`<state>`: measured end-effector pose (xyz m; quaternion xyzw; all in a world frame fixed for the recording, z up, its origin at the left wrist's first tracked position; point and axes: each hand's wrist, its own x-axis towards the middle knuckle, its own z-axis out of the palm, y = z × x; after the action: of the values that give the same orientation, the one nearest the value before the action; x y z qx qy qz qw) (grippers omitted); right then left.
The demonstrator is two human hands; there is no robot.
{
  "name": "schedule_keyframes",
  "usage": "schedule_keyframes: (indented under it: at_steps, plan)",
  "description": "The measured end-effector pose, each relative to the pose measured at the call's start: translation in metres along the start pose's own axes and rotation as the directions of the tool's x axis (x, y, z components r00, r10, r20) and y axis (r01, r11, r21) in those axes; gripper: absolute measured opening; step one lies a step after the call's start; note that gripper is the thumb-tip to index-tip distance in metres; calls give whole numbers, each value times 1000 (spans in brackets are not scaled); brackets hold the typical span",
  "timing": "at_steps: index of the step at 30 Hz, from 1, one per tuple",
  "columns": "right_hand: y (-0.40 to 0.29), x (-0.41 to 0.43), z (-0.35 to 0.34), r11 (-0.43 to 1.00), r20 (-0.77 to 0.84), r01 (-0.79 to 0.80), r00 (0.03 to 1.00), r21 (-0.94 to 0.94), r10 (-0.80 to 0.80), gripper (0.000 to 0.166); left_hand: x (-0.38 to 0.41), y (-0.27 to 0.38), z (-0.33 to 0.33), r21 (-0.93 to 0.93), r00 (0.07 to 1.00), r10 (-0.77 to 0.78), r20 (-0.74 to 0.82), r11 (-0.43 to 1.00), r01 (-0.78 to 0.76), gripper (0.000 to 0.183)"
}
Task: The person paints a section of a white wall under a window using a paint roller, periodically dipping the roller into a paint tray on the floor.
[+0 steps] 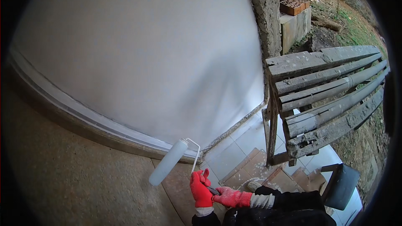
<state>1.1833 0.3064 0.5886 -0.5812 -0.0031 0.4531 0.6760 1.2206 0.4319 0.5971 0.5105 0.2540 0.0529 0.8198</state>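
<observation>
A paint roller with a pale, paint-coated sleeve slants up and to the right near the foot of a white wall. Its thin white wire frame bends down to a grey handle. In a red glove, my left hand closes around the upper handle, though its fingers partly hide the grip. My right hand, also red-gloved, holds the handle's lower end just beside it. The roller appears held in front of the wall's base; whether it touches anything cannot be told.
A rough wooden slatted platform stands on legs at right. Paint-spattered cardboard covers part of the white tiles. A dark-seated stool is at lower right. Hollow bricks sit on a block outside, past a rough column.
</observation>
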Motion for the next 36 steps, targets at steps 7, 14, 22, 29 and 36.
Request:
schedule_keyframes:
  at_steps: [7,14,22,29,36]
  plan:
    - [64,-27,3,994,2,-110,994,4,110,27,-37,-58,-28,-11,993,-99,-69,995,98,27]
    - [161,-70,32,939,31,-309,951,149,307,26,-115,-130,-84,6,954,-240,-182,970,245,27]
    - [243,-145,45,959,-14,-259,966,-115,260,34,-209,-188,-109,-21,942,-271,-197,962,272,26]
    - [265,-217,53,913,-101,-80,994,-401,42,44,-276,-212,-104,21,976,-173,-132,984,178,25]
    - [300,-262,52,842,-237,-49,967,-537,-95,37,-327,-228,-86,28,985,-125,-122,991,129,23]
